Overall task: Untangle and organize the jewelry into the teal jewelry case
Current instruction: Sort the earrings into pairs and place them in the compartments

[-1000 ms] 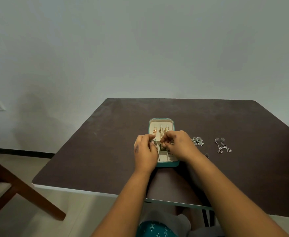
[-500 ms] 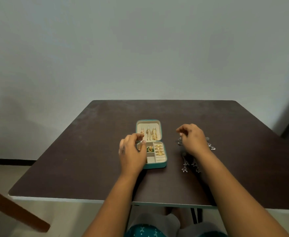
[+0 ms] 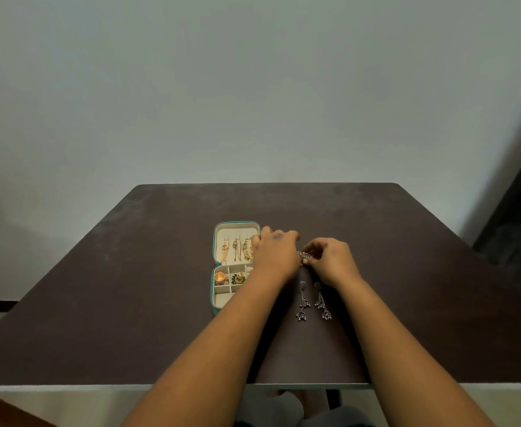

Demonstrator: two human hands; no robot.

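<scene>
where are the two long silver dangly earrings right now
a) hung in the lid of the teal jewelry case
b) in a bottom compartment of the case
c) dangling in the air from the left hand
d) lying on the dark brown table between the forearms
d: the two long silver dangly earrings lie flat on the dark brown table, right of the open teal jewelry case.

One head-worn wide-angle view, looking forward and down from the seated person's side of the dark table (image 3: 129, 303), forearms reaching in from below, table near, plain wall (image 3: 253, 87) filling the upper half
</scene>
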